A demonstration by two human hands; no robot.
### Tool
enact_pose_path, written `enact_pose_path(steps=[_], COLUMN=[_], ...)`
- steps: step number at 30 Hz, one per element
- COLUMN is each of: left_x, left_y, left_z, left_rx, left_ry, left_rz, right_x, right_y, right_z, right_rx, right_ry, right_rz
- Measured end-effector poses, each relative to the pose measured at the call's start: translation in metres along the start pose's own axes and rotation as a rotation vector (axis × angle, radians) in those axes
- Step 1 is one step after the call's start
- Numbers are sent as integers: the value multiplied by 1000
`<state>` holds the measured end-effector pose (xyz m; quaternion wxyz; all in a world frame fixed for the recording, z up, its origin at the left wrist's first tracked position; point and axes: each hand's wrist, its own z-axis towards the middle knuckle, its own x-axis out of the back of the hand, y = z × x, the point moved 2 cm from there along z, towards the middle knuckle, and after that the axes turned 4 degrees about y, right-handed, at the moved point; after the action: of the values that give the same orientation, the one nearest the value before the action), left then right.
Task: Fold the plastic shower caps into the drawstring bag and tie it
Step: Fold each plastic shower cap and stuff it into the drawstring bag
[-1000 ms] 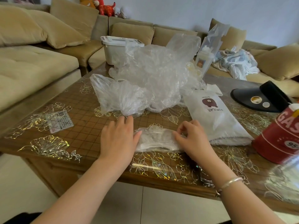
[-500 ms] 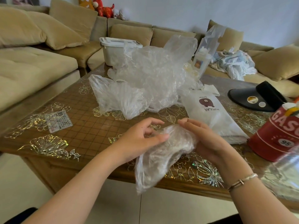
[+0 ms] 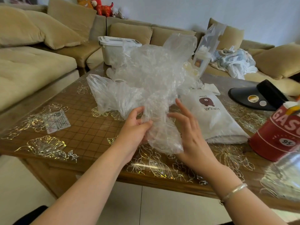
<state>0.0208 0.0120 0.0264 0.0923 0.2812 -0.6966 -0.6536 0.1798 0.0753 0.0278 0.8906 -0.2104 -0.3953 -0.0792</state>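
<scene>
I hold one clear plastic shower cap (image 3: pixel 164 135) upright above the table's front edge. My left hand (image 3: pixel 134 129) pinches its left side between thumb and fingers. My right hand (image 3: pixel 190 132) is on its right side with the fingers spread and mostly straight, palm against the plastic. A loose heap of several more clear caps (image 3: pixel 146 73) lies just behind. The white drawstring bag (image 3: pixel 215 120), printed with a brown bear, lies flat on the table to the right of my hands.
The table (image 3: pixel 84 127) is brown with gold flowers. A red gasoline-style tin (image 3: pixel 279 135) stands at the right, a black visor (image 3: pixel 256 96) behind it. A white lidded box (image 3: pixel 113 49) and a clear packet (image 3: pixel 206 51) stand at the back. Sofas surround the table.
The cap lay folded flat on the table under both hands. It was lifted and has come open, and now it stands upright between my hands, with the right fingers spread.
</scene>
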Motion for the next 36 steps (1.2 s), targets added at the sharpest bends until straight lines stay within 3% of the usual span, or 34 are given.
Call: enact_pose_path(steps=[2,6,8,11,14,18,22,27,31,36], left_x=[0,-1,-3,-3,-2,3,6,5,2,1], left_y=[-2,-3,0,2,-1,-5,-3,-5,-14,-19], left_z=[1,-3,-8,-14,-19,-20,-18,-13,-7,0], left_rx=[-76,-388,-498,-519,-411,-301,-184,-99,-149,-153], left_ry=[17,47,62,-28,-166,-232,-255,-207,-28,85], left_rz=[178,916,1061,1023,1001,1018,931,864,942,935], right_x=[-1,-1,-1,0,1,4,3,-11,-24,-30], right_y=[-4,2,8,12,14,18,21,25,29,24], right_z=[0,-7,-9,-10,-12,-15,-10,4,9,12], right_rx=[68,99,78,55,-42,-226,-383,-542,-595,-374], right_ry=[-11,-88,-121,-176,-264,-376,-323,-128,-55,-5], right_rz=[-74,-160,-173,-146,-61,97,224,322,251,-75])
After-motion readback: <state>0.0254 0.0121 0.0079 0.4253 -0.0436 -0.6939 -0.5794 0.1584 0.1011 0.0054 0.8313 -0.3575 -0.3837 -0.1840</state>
